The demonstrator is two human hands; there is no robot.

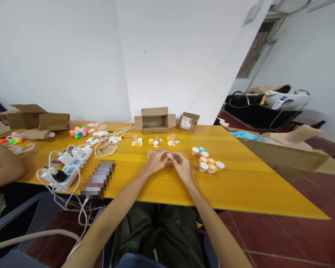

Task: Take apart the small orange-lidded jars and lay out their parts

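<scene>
My left hand (157, 160) and my right hand (181, 163) meet over the middle of the table, fingers closed together around a small white part (169, 156). Its exact kind is too small to make out. Just left of my left hand stands a small clear cup (150, 153). Beyond my hands lie groups of yellow and white small parts, one yellow piece (137, 144) at the left and another (168, 139) farther right. To the right of my right hand stand several small jars with lids, among them an orange-rimmed one (203, 159) and a teal-lidded one (201, 149).
An open cardboard box (155, 130) and a smaller labelled box (188, 122) stand against the wall. At the left are a power strip (72, 171) with trailing white cables, a phone (98, 180), colourful balls (78, 132) and another person's arm (2, 160).
</scene>
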